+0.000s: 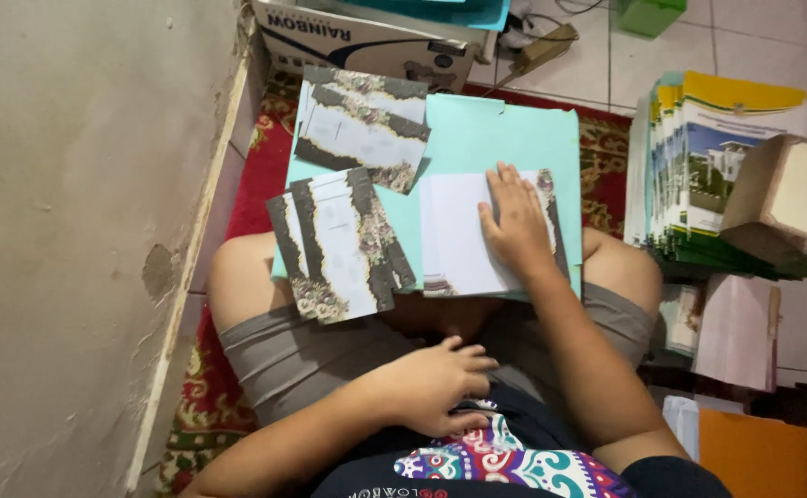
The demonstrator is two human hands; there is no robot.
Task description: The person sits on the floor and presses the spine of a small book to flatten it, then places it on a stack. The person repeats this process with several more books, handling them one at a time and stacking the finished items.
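The right hand (517,226) lies flat, fingers open, pressing 1 white card (463,235) steady on the teal folder (505,134); the left hand (436,385) rests loosely curled, empty, on the lap.

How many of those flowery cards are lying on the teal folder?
3 groups show: a fanned pair at the top, a pile at lower left, and one under the right hand, mostly covered. More cards may lie hidden within the piles.

Right hand (517,224): arm extended forward past the right knee, palm down, fingers straight and together, thumb spread left. Left hand (434,385): forearm bent across the lap, nearer the body than that knee, fingers loosely curled, holding nothing.
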